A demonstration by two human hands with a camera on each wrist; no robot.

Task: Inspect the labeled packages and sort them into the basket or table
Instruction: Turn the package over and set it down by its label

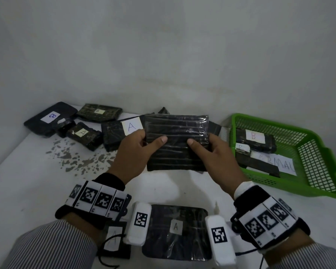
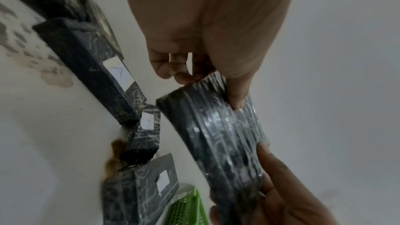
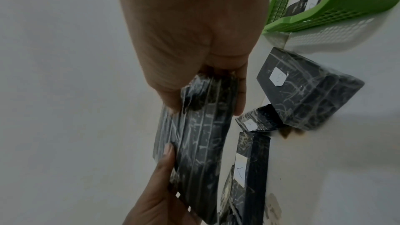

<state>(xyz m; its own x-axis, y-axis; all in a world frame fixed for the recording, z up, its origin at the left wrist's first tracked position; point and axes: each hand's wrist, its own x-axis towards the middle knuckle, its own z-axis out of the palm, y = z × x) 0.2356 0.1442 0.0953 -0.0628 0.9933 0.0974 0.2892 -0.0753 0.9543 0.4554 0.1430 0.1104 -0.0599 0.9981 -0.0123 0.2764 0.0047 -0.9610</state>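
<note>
Both hands hold a flat black package [image 1: 176, 141] wrapped in shiny film, lifted above the white table [image 1: 27, 171]. My left hand [image 1: 138, 146] grips its left edge with the thumb on the near face. My right hand [image 1: 209, 150] grips the right edge the same way. No label shows on the side facing me. The wrist views show the same package [image 2: 216, 134] [image 3: 201, 134] pinched between thumb and fingers of each hand [image 2: 216, 40] [image 3: 194, 49]. A green basket [image 1: 318, 152] stands at the right with packages marked B [image 1: 254, 139] inside.
Several black packages marked A [image 1: 122, 131] or B [image 1: 49, 118] lie along the table's far edge by the wall. Another marked A [image 1: 176, 230] lies near my wrists, with a smaller one [image 1: 113, 239] to its left. Dark flaked patches [image 1: 76, 158] mark the tabletop at left.
</note>
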